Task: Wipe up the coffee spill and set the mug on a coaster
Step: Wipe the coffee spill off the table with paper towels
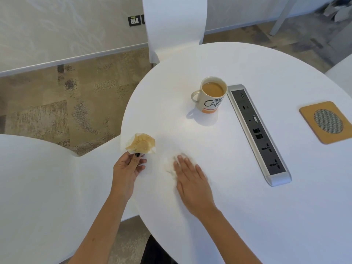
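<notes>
1. Two tissues are in play: the left hand pinches a crumpled, coffee-stained tissue between thumb and fingertips at the table's left edge, and the right hand lies flat, fingers extended and together, pressing a white tissue onto the tabletop just inboard of that edge.
2. That white tissue shows only at the fingertips and along the hand's left side; the rest is hidden under the palm. The fingers are blurred, so I judge the hand is mid-wipe.
3. No coffee pool is plainly visible on the white top; the wiping looks nearly done, though faint residue cannot be ruled out.
4. The mug, close to full, stands upright well beyond the right fingertips, toward the far edge, its handle turned to the left edge. It sits just beside the near-left side of the power strip.
5. The coaster lies flat near the right edge, across the strip from the mug, well apart from both hands.
6. The mug is closer to the right hand than to the left. Its route to the coaster crosses the strip, whose long axis runs from far-left to near-right, so a lift over it would be needed.
</notes>
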Demonstrator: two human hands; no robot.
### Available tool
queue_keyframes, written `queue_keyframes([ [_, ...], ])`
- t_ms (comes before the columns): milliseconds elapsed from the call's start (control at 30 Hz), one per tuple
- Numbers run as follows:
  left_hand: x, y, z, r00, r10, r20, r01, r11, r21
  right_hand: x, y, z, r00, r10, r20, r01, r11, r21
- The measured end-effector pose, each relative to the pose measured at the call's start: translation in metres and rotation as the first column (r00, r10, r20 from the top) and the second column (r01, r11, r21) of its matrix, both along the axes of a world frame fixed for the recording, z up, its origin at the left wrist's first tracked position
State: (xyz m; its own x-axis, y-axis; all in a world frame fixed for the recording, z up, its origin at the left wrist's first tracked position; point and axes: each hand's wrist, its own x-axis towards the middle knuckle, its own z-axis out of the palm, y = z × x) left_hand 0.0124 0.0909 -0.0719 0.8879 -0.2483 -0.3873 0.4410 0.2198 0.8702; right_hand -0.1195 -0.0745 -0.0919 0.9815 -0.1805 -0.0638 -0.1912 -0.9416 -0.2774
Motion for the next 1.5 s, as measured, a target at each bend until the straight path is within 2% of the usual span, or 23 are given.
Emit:
queue_keyframes([
  [133,-0.001,-0.003,0.001,1.000,-0.005,0.001,0.005,1.000,0.008,-0.024,-0.051,0.000,0.981,-0.192,-0.039,0.192,0.981,-0.011],
  [267,-0.002,-0.004,0.000,1.000,-0.022,0.022,0.022,1.000,0.020,-0.014,-0.110,0.004,0.923,-0.372,-0.099,0.372,0.928,-0.019],
  [400,-0.002,-0.002,-0.003,0.999,-0.031,0.030,0.029,0.998,0.052,0.032,-0.143,0.007,0.901,-0.423,-0.099,0.419,0.906,-0.061],
  [533,-0.002,-0.001,0.001,0.999,-0.045,0.013,0.045,0.999,0.025,0.088,-0.117,0.012,0.928,-0.344,-0.139,0.337,0.939,-0.075],
  [667,0.000,-0.001,0.001,1.000,-0.012,-0.001,0.012,1.000,0.008,0.115,-0.037,0.008,0.986,-0.115,-0.119,0.111,0.993,-0.040],
  [833,-0.002,0.000,0.001,0.998,0.053,-0.016,-0.054,0.998,-0.015,0.065,0.042,0.005,0.986,0.145,-0.087,-0.144,0.989,0.023],
  [933,-0.001,0.000,-0.001,0.998,0.053,-0.015,-0.053,0.999,0.002,0.025,0.047,0.007,0.976,0.209,-0.059,-0.209,0.978,0.004],
  [1000,-0.001,0.000,-0.002,0.998,0.056,-0.004,-0.056,0.998,0.017,0.008,0.024,0.003,0.988,0.148,-0.039,-0.149,0.989,-0.022],
  [1133,-0.003,-0.001,0.000,0.999,0.040,0.008,-0.040,0.999,0.037,-0.013,-0.052,0.000,0.990,-0.140,-0.028,0.139,0.990,-0.030],
  [1267,-0.004,-0.004,0.002,0.999,0.037,0.014,-0.038,0.997,0.061,-0.039,-0.101,0.003,0.921,-0.382,-0.073,0.379,0.924,-0.055],
  [1367,-0.004,-0.005,0.002,0.999,0.028,0.025,-0.030,0.995,0.092,-0.052,-0.096,0.000,0.836,-0.545,-0.057,0.543,0.838,-0.050],
  [1433,-0.004,-0.005,0.002,0.999,0.021,0.035,-0.024,0.994,0.109,-0.051,-0.070,0.001,0.848,-0.523,-0.081,0.522,0.852,-0.041],
  [1500,-0.003,-0.005,0.002,0.999,0.014,0.040,-0.018,0.992,0.121,-0.046,-0.034,0.000,0.911,-0.401,-0.099,0.401,0.916,-0.024],
])
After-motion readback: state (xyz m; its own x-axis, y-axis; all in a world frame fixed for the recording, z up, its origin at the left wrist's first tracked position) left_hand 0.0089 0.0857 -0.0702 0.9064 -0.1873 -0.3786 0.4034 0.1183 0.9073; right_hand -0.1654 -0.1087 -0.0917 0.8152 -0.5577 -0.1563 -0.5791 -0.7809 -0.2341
